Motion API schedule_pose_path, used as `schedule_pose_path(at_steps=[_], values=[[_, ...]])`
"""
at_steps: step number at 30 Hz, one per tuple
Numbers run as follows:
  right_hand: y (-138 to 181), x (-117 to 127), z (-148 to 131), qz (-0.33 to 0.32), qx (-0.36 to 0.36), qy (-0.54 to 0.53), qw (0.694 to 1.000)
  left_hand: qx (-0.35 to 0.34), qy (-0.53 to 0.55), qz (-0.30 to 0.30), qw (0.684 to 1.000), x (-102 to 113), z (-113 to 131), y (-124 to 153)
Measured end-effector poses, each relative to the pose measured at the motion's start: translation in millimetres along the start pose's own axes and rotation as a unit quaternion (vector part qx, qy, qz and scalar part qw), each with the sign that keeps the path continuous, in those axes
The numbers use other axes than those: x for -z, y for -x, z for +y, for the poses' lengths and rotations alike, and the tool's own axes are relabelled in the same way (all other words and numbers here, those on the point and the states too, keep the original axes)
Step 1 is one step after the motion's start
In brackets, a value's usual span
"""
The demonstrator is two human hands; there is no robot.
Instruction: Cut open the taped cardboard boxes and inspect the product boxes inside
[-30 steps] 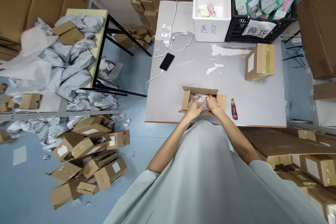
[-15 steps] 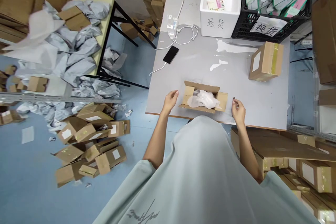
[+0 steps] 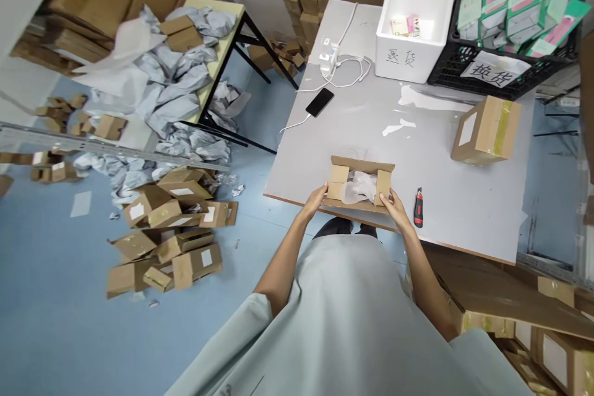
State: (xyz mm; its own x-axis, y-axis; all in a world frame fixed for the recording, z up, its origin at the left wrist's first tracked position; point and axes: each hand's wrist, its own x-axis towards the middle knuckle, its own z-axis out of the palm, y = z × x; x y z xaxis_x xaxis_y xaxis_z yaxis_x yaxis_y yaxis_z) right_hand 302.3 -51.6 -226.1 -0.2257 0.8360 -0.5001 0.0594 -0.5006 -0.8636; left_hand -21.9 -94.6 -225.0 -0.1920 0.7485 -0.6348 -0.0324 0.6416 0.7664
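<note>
An open brown cardboard box [image 3: 359,204] sits at the near edge of the grey table [image 3: 417,154]. Crumpled white plastic wrap [image 3: 358,187] fills its inside. My left hand [image 3: 316,199] presses on the box's left side with the fingers at the left flap. My right hand [image 3: 392,203] holds the right side, thumb on the right flap. Both side flaps stand upright and the far flap leans back. A red and black utility knife [image 3: 419,207] lies on the table just right of my right hand.
A sealed taped box [image 3: 486,131] lies to the right. At the back are a phone on a cable [image 3: 320,102], a white foam bin [image 3: 414,18] and a black crate of green cartons [image 3: 510,31]. Small boxes [image 3: 171,229] and grey mailer bags [image 3: 162,86] litter the floor on the left.
Both hands left the wrap inside the box, swung out to the sides, then came back onto the box's left and right flaps. The side flaps now stand up. The camera shifted left.
</note>
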Motion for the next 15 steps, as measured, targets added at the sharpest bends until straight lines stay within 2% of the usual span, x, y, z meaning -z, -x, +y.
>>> schedule_pose_path(at_steps=[4, 8, 12, 15], values=[[2, -8, -4, -0.021, 0.017, 0.014, 1.000, -0.019, 0.022, 0.008, 1.000, 15, -8, 27], [5, -37, -17, -0.055, 0.025, 0.034, 0.998, -0.020, 0.028, 0.043, 0.999, 44, -17, 52], [9, -91, -37, -0.090, 0.028, 0.070, 0.993, -0.069, 0.067, 0.088, 0.991, 90, -34, 79], [17, -148, -50, -0.124, 0.049, 0.101, 0.986, -0.094, 0.126, 0.110, 0.982, 139, -53, 105]])
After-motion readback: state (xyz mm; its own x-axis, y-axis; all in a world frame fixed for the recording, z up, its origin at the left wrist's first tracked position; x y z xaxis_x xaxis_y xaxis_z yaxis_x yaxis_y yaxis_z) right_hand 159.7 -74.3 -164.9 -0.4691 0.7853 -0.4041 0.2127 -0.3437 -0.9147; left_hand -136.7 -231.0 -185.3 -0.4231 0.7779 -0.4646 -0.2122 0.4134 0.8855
